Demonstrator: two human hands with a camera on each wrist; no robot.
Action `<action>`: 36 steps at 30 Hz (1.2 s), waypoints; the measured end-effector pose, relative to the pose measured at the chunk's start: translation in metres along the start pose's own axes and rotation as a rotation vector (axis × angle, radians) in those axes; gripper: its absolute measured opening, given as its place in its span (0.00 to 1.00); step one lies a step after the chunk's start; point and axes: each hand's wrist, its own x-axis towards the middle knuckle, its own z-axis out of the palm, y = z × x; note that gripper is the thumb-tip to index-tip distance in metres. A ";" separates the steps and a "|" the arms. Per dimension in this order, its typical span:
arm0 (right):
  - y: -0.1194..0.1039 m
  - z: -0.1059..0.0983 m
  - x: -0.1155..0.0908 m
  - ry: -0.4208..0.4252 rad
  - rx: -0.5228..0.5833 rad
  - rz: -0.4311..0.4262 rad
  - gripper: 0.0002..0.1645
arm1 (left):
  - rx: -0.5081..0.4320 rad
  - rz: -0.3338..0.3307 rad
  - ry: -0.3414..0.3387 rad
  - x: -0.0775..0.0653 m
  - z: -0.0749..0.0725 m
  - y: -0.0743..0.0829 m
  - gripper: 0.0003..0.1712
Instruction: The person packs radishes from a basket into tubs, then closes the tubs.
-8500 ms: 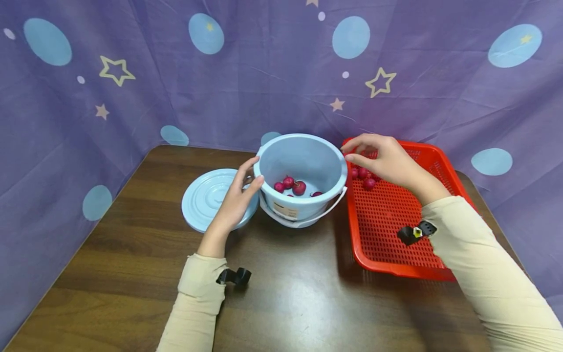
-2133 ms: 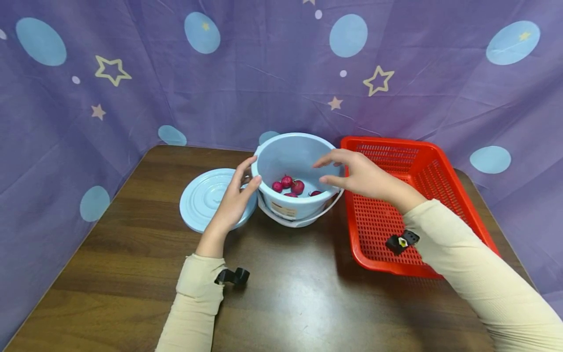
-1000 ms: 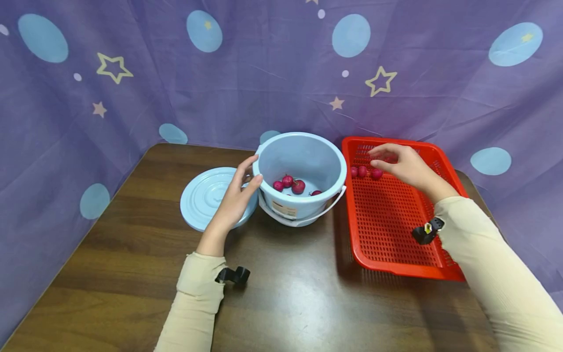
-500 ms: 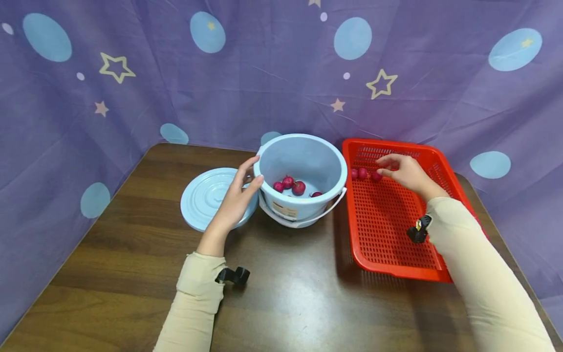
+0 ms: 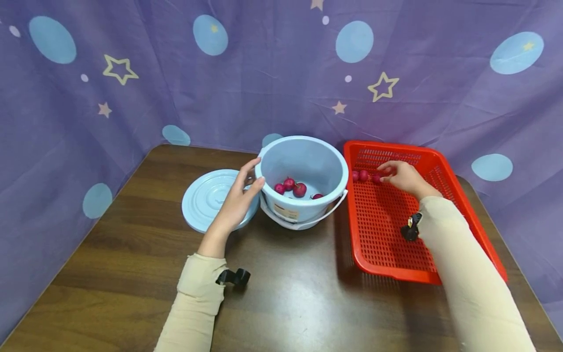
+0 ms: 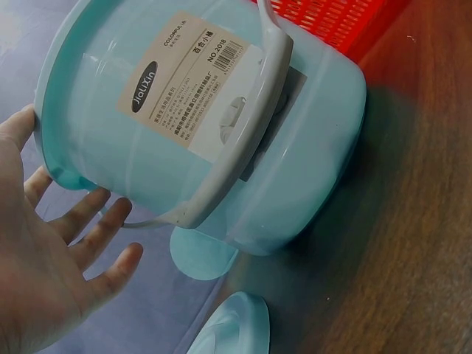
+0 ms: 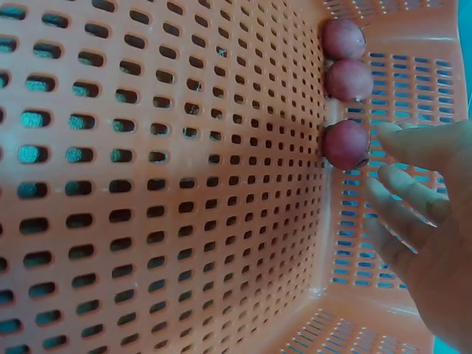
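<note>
Several red radishes (image 5: 299,189) lie at the bottom of a light blue bucket (image 5: 286,198). My left hand (image 5: 234,201) rests against the bucket's left rim, with its fingers loosely bent; in the left wrist view the thumb reaches the rim. Inside the red basket (image 5: 358,244), my right hand (image 5: 404,177) reaches down towards a radish (image 7: 346,144) at the far side. Its fingers are spread and slightly bent, close to that radish, with nothing between them. Two more radishes (image 7: 346,59) sit beside it in a row along the basket wall.
A light blue lid (image 5: 202,195) lies on the wooden table (image 5: 281,293) left of the bucket, partly behind my left hand. The bucket's white handle (image 5: 323,215) hangs down in front. A purple patterned cloth (image 5: 272,73) surrounds the table.
My right hand was over the bucket, then moved right into the basket and has now lowered towards the rightmost radish there. The left hand has stayed at the bucket's rim.
</note>
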 end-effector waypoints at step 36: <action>0.009 0.009 0.014 -0.073 -0.089 -0.030 0.17 | 0.010 0.016 0.001 -0.002 0.000 0.000 0.31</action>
